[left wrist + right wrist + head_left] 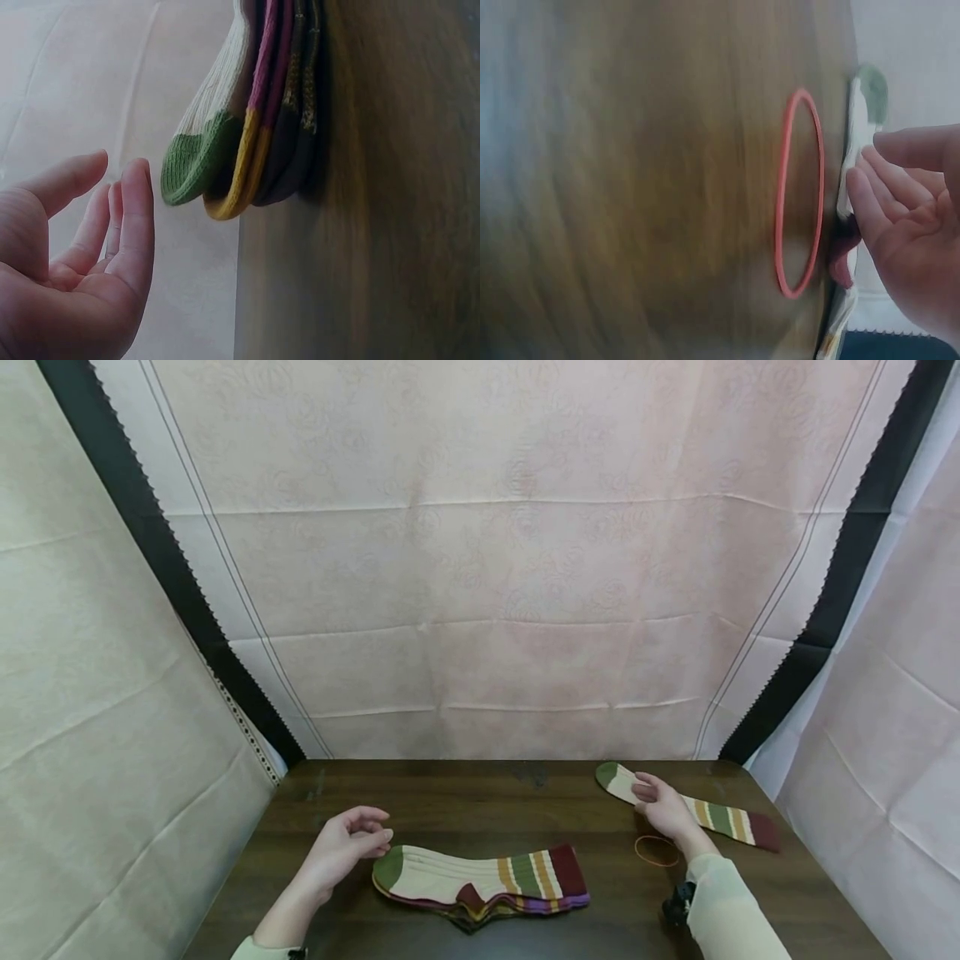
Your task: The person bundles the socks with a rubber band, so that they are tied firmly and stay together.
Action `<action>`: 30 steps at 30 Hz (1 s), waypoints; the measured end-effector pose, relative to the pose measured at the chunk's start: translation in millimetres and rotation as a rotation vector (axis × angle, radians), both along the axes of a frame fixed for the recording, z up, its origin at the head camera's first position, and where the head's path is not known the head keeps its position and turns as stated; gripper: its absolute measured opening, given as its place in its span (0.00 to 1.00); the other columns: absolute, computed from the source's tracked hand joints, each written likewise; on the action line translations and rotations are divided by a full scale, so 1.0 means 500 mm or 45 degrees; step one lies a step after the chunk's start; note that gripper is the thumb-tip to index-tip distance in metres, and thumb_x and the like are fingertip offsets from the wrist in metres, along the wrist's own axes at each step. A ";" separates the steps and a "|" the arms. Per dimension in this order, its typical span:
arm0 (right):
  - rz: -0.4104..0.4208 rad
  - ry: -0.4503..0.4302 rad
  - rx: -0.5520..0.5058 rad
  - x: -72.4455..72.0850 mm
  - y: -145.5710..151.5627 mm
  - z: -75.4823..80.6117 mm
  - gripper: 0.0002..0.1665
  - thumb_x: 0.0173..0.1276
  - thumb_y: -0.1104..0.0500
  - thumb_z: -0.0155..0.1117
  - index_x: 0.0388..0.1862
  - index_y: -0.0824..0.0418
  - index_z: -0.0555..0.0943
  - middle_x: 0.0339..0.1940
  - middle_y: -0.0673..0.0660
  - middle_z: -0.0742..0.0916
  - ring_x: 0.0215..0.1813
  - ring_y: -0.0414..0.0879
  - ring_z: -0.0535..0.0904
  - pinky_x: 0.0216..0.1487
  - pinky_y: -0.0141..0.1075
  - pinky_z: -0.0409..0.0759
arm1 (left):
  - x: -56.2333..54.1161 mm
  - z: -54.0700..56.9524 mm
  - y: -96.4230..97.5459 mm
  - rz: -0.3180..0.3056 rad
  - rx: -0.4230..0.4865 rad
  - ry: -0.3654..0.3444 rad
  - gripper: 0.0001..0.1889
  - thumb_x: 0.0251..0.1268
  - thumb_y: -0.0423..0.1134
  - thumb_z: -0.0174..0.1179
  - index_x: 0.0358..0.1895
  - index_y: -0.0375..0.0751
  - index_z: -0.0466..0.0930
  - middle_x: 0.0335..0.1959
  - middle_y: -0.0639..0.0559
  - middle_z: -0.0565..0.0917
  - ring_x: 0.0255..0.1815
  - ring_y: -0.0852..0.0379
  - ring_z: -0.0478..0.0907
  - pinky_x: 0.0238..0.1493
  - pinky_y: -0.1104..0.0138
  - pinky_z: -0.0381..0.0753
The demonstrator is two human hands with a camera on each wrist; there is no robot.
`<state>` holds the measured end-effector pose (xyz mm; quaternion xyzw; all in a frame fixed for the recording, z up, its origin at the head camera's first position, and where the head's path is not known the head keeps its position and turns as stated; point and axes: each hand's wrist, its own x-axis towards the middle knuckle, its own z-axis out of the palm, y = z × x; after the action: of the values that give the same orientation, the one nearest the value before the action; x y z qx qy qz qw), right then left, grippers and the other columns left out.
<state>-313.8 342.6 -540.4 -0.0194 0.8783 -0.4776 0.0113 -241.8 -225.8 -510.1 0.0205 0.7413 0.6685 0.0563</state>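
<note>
A stack of folded socks lies on the table, with a cream sock that has a green toe, a maroon heel and striped cuff on top. My left hand hovers beside the toe end, fingers loosely bent and holding nothing. In the left wrist view a gap separates this hand from the green toe. At the back right lies another cream sock with the same stripes. Over its middle is my right hand, fingers relaxed; whether the fingertips touch the fabric I cannot tell. A reddish rubber band lies near that hand.
The dark wooden table ends at a pale cloth wall behind it. More cloth hangs at the left and right sides. Yellow, magenta and dark sock layers show beneath the top sock.
</note>
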 end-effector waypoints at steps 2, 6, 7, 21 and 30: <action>0.035 -0.003 -0.036 0.002 -0.014 -0.001 0.36 0.78 0.75 0.55 0.81 0.79 0.58 0.73 0.80 0.74 0.75 0.73 0.71 0.72 0.60 0.73 | 0.000 0.000 0.001 0.003 -0.001 -0.001 0.23 0.71 0.32 0.72 0.62 0.23 0.77 0.43 0.42 0.82 0.44 0.44 0.88 0.46 0.59 0.91; 0.081 -0.006 -0.083 0.006 -0.040 0.000 0.35 0.77 0.76 0.56 0.80 0.79 0.60 0.72 0.79 0.75 0.74 0.72 0.72 0.71 0.57 0.75 | 0.000 0.003 0.005 0.005 0.002 0.004 0.21 0.70 0.32 0.72 0.60 0.26 0.79 0.44 0.42 0.82 0.44 0.44 0.89 0.46 0.58 0.91; 0.088 -0.008 -0.093 0.007 -0.046 0.000 0.35 0.77 0.76 0.56 0.80 0.79 0.60 0.72 0.79 0.76 0.74 0.72 0.72 0.71 0.57 0.75 | 0.000 0.004 0.006 0.001 0.003 0.005 0.20 0.70 0.32 0.72 0.60 0.27 0.79 0.44 0.42 0.82 0.45 0.44 0.89 0.46 0.58 0.91; 0.210 -0.028 -0.117 0.011 -0.129 -0.005 0.29 0.79 0.73 0.58 0.76 0.75 0.70 0.68 0.72 0.82 0.70 0.67 0.77 0.70 0.58 0.77 | -0.009 0.020 0.053 -0.089 0.002 0.052 0.19 0.70 0.32 0.72 0.59 0.28 0.81 0.44 0.41 0.82 0.44 0.42 0.89 0.46 0.57 0.91; 0.309 -0.049 -0.131 0.013 -0.195 -0.007 0.27 0.80 0.71 0.59 0.76 0.72 0.72 0.66 0.67 0.85 0.69 0.64 0.79 0.71 0.61 0.75 | -0.029 0.032 0.109 -0.176 0.037 0.056 0.19 0.71 0.32 0.71 0.59 0.27 0.80 0.43 0.41 0.82 0.43 0.43 0.89 0.49 0.51 0.90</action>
<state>-307.3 244.9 -544.0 -0.1166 0.8434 -0.5175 0.0849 -256.5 -171.3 -493.9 0.0872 0.7294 0.6730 0.0858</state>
